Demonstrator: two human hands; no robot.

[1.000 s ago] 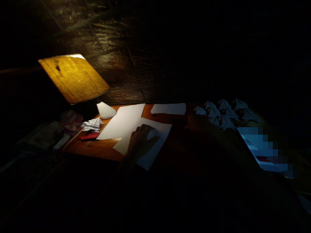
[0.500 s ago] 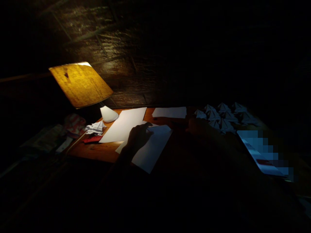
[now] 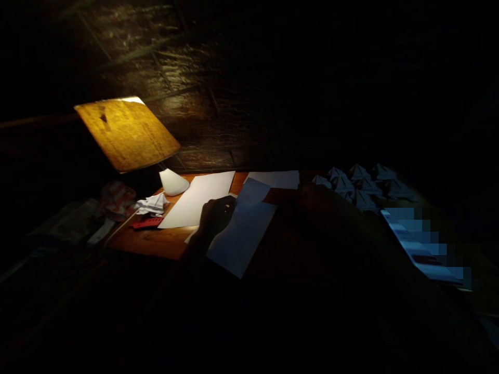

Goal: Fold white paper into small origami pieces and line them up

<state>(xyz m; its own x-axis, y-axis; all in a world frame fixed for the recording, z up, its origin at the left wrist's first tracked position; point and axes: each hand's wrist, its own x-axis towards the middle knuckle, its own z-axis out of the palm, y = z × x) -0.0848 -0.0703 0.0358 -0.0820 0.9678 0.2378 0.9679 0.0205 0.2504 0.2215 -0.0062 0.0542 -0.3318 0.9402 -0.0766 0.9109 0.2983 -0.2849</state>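
Note:
My left hand (image 3: 217, 217) is closed, thumb and fingers pinching the left edge of a sheet of paper (image 3: 252, 191) whose top rises toward the back of the table. Below and partly behind it, more white paper (image 3: 244, 244) lies in the shade of my hand, its near corner reaching past the table edge. A brightly lit sheet (image 3: 200, 200) lies just left of my hand. My right hand (image 3: 314, 200) is almost lost in the dark right of the paper; its fingers cannot be made out.
A lamp with a white base (image 3: 173, 183) and a yellow shade (image 3: 128, 135) stands at the left. Near it are a folded paper piece (image 3: 153, 204) and a red object (image 3: 148, 223). A paper stack (image 3: 278, 179) lies behind. Several folded paper pieces (image 3: 362, 184) and a glowing screen (image 3: 409, 239) are right.
My left hand has shifted slightly left, and a sheet's upper part now stands up beside it, in front of the back stack. My right hand has become harder to see.

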